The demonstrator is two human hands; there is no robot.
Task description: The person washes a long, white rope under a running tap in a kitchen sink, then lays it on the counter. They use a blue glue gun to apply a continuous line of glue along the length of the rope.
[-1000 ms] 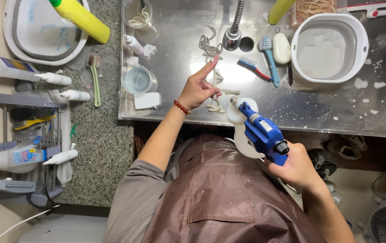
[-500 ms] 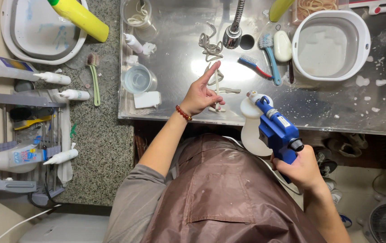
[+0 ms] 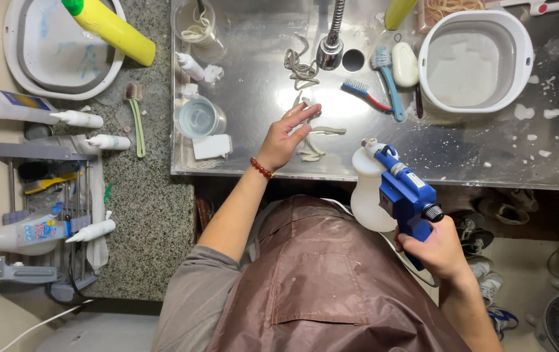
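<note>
My right hand (image 3: 437, 249) grips the handle of a blue spray gun (image 3: 404, 188) with a white bottle (image 3: 367, 195) under it, held at the front edge of the steel sink (image 3: 260, 85), nozzle toward the sink. My left hand (image 3: 290, 135), with a red bead bracelet on the wrist, hovers open over the sink bottom, fingers spread above some pale laces (image 3: 315, 140). More laces (image 3: 298, 64) lie by the tap (image 3: 330, 42).
A white basin (image 3: 527, 45) stands at the sink's right. Brushes (image 3: 384, 78), a soap bar (image 3: 404, 64) and a clear cup (image 3: 198, 117) lie in the sink. On the granite counter (image 3: 156, 215) sit a white tub (image 3: 15, 45), a yellow bottle (image 3: 113, 27), squeeze bottles and a rack.
My right hand has drawn the spray gun back and lower toward my body. My left hand has turned from pointing to spread open over the laces.
</note>
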